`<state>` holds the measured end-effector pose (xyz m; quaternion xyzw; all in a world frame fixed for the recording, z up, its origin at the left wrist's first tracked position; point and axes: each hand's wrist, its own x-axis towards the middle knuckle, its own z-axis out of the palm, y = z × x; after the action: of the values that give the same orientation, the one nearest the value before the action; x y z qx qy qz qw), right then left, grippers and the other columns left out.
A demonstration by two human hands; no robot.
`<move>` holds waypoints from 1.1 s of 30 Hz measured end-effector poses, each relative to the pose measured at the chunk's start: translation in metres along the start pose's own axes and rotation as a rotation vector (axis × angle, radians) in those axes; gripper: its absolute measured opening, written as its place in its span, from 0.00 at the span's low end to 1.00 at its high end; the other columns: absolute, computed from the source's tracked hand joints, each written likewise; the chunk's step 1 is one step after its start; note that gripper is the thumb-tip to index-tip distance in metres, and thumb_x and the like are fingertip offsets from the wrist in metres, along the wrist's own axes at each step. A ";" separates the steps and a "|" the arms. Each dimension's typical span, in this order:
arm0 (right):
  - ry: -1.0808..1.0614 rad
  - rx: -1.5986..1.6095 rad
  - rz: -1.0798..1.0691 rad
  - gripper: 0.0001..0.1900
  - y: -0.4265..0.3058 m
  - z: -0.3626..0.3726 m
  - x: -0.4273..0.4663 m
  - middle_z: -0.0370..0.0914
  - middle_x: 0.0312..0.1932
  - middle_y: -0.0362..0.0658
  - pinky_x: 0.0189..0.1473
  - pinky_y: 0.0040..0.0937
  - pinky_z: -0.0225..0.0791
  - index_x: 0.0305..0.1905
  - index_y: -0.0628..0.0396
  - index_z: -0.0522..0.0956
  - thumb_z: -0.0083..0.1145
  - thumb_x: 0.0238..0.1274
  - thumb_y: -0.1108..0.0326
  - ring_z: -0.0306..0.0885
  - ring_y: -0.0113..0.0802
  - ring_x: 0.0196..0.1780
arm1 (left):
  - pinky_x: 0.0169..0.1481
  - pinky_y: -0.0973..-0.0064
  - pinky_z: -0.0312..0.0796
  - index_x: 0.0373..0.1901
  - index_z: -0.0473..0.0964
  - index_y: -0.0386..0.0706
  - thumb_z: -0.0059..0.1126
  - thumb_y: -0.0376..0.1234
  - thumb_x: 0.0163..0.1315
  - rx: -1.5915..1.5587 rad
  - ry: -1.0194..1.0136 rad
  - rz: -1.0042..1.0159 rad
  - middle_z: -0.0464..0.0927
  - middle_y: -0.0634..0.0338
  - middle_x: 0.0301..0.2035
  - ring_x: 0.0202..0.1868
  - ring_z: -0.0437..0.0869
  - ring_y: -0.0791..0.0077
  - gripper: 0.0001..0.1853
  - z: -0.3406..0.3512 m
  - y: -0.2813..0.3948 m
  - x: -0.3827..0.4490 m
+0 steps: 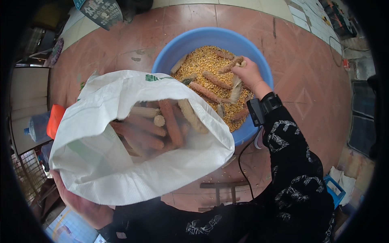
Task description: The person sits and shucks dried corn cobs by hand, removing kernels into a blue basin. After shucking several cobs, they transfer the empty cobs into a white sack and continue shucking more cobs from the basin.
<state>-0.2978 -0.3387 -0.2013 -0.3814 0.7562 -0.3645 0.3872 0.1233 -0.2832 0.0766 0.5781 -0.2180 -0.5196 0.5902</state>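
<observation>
A blue plastic basin [266, 60] holds loose yellow corn kernels [197, 65], with several bare corn cobs [216, 80] lying on top. Over its right side my right hand [249, 74] grips a brownish corn cob [230, 65]; a paler piece also shows at the fingertips. My left hand [77, 203] holds the lower left edge of a white woven sack [182, 179], its fingers partly hidden behind the fabric. The sack's mouth is spread wide and overlaps the basin's near left rim. Inside lie several reddish and pale stripped cobs [171, 123].
Red tiles [301, 73] make up the floor, with scattered kernels near the basin. A wooden stool [225, 185] stands close to my body. A black cable [243, 155] hangs from the device on my right wrist. At left are a water jug [39, 126] and an orange-red object [56, 121].
</observation>
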 end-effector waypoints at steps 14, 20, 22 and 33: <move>0.087 0.627 -0.057 0.15 -0.077 -0.089 -0.109 0.77 0.35 0.44 0.40 0.32 0.74 0.46 0.60 0.74 0.60 0.52 0.70 0.79 0.34 0.37 | 0.57 0.65 0.72 0.55 0.70 0.34 0.43 0.40 0.73 -0.200 -0.166 0.261 0.77 0.52 0.50 0.50 0.80 0.64 0.19 -0.036 -0.017 -0.014; -0.484 0.544 -0.350 0.21 -0.180 -0.086 -0.186 0.78 0.41 0.45 0.46 0.31 0.75 0.50 0.59 0.74 0.60 0.48 0.73 0.80 0.34 0.41 | 0.49 0.74 0.75 0.48 0.74 0.35 0.48 0.36 0.71 -0.185 -0.199 0.320 0.80 0.56 0.42 0.43 0.82 0.72 0.14 -0.017 -0.026 -0.021; -0.546 0.294 -0.586 0.19 -0.208 -0.051 -0.194 0.78 0.43 0.42 0.48 0.29 0.74 0.48 0.57 0.76 0.62 0.48 0.70 0.79 0.32 0.43 | 0.49 0.73 0.75 0.48 0.74 0.34 0.48 0.36 0.71 -0.157 -0.192 0.314 0.80 0.56 0.43 0.43 0.82 0.72 0.14 -0.014 -0.028 -0.025; -0.073 0.191 -1.200 0.10 -0.207 0.041 -0.198 0.80 0.32 0.45 0.37 0.31 0.72 0.41 0.58 0.76 0.59 0.55 0.69 0.79 0.32 0.35 | 0.60 0.57 0.71 0.58 0.67 0.33 0.46 0.43 0.71 -0.271 -0.189 0.095 0.75 0.48 0.54 0.54 0.77 0.55 0.24 -0.059 0.005 0.003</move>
<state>-0.1206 -0.2706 0.0176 -0.7168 0.3595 -0.5720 0.1727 0.1764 -0.2601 0.0661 0.4309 -0.2276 -0.5676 0.6636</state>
